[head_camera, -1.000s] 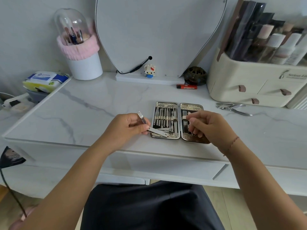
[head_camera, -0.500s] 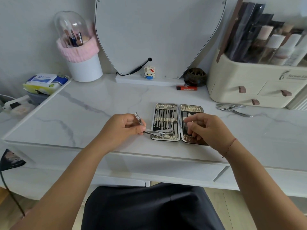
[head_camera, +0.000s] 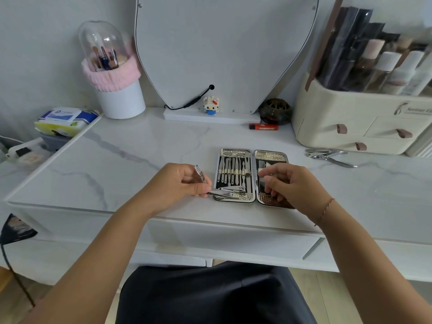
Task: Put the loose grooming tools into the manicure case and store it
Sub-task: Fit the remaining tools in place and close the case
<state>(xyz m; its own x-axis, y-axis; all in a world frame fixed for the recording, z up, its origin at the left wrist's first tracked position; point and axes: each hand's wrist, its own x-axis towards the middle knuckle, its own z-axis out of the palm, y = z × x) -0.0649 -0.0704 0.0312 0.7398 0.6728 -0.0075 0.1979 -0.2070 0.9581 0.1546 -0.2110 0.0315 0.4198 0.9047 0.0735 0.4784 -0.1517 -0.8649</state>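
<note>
An open manicure case (head_camera: 252, 152) lies flat on the marble vanity top, its left half lined with several steel tools under straps. My left hand (head_camera: 177, 183) pinches a silver nail clipper (head_camera: 222, 192) whose lever sticks up beside my fingers; its jaw end lies across the lower strap of the case's left half. My right hand (head_camera: 289, 183) rests over the case's right half with curled fingertips touching its contents; what they grip is hidden. Loose cuticle nippers and a clipper (head_camera: 329, 155) lie on the table right of the case.
A cream cosmetics organiser with drawers (head_camera: 360, 127) stands at the back right. A mirror base (head_camera: 210, 116), a toy figure, a dark round holder and a red lighter (head_camera: 263, 126) line the back. A brush cup (head_camera: 120, 99) and wipes (head_camera: 65, 118) sit at the left.
My left hand has lowered the nail clipper from a tilt above the table down onto the case's lower left strap. My right hand has shifted slightly lower over the right half.
</note>
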